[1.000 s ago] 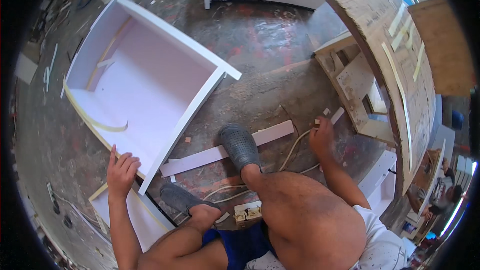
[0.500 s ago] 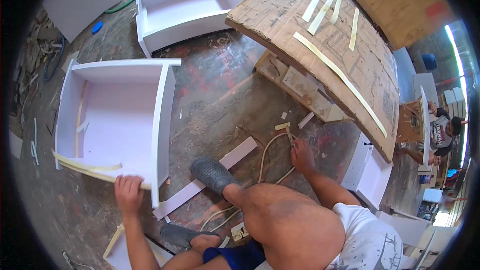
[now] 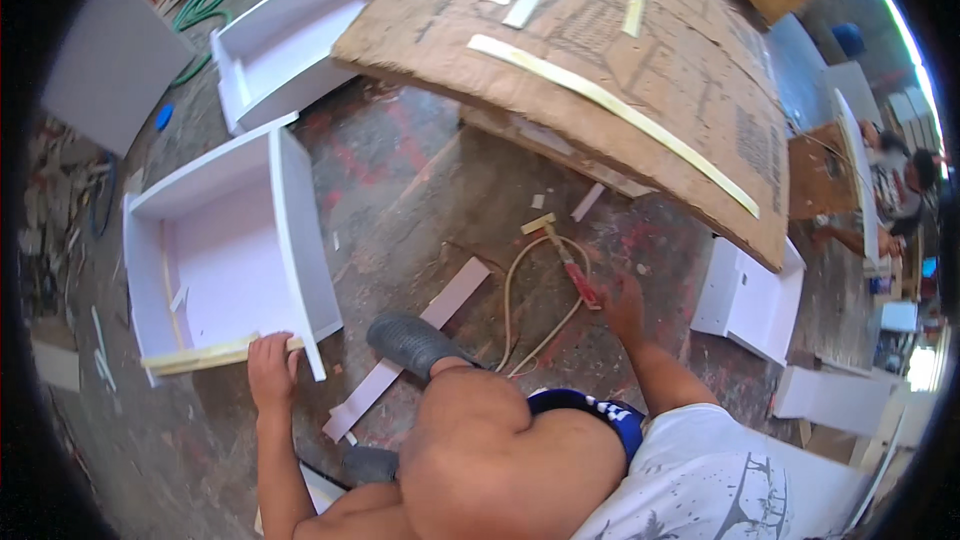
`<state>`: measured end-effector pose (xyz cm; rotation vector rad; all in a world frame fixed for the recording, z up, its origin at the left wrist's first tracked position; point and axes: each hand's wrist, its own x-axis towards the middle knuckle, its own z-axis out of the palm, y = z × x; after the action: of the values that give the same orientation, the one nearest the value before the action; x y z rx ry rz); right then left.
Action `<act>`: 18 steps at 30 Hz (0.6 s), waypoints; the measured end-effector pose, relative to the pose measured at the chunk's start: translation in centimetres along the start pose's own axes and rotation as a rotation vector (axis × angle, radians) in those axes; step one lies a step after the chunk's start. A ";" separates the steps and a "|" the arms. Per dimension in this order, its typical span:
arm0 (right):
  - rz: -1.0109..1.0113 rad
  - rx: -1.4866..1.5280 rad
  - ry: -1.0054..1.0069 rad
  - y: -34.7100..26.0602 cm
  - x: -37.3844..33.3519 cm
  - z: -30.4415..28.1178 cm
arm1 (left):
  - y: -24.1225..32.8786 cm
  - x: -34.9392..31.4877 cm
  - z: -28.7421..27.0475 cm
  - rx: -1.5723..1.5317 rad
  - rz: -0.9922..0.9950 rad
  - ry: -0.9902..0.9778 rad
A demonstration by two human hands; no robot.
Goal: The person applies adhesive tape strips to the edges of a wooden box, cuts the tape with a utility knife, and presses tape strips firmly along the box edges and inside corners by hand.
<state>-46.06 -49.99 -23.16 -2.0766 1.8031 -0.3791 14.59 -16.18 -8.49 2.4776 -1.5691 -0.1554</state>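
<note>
At the left, my left hand (image 3: 270, 370) is closed around the near edge of a white drawer-like box (image 3: 235, 260), at the end of a pale yellow edging strip (image 3: 200, 355). That strip lies along the edge. My right hand (image 3: 625, 312) is over the floor at the centre right, slightly blurred, its fingers apart and empty. Beside its fingertips lies a red-handled tool (image 3: 580, 285), whose exact kind I cannot make out. A short pale piece (image 3: 538, 224) is at the tool's far end, and a beige cord (image 3: 512, 285) loops around it.
A cardboard-topped table (image 3: 600, 90) carries several pale strips. Other white boxes stand behind (image 3: 300, 35) and at the right (image 3: 755, 290). A long white board (image 3: 410, 350) lies under my shoe (image 3: 415, 345). Another person (image 3: 895, 180) holds a panel at the far right.
The view has shifted. The loose, curved strip now lies along the box's edge under my left hand. My right hand has let go of the red-handled tool and drawn back from it.
</note>
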 end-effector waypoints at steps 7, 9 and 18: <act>-0.403 -0.263 -0.131 -6.1 4.9 3.5 | 3.4 -1.0 0.1 -0.055 -0.143 0.092; -0.343 -0.142 -0.117 -8.9 4.6 3.6 | 2.8 -2.8 0.0 -0.055 -0.264 0.139; -0.127 0.461 -0.825 -34.4 1.7 5.2 | 1.7 -5.2 -1.2 -0.222 -0.482 0.369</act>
<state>-12.91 -47.06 -12.77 -1.6557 0.9874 0.0474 11.13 -11.99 -7.00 2.4762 -0.7562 0.0543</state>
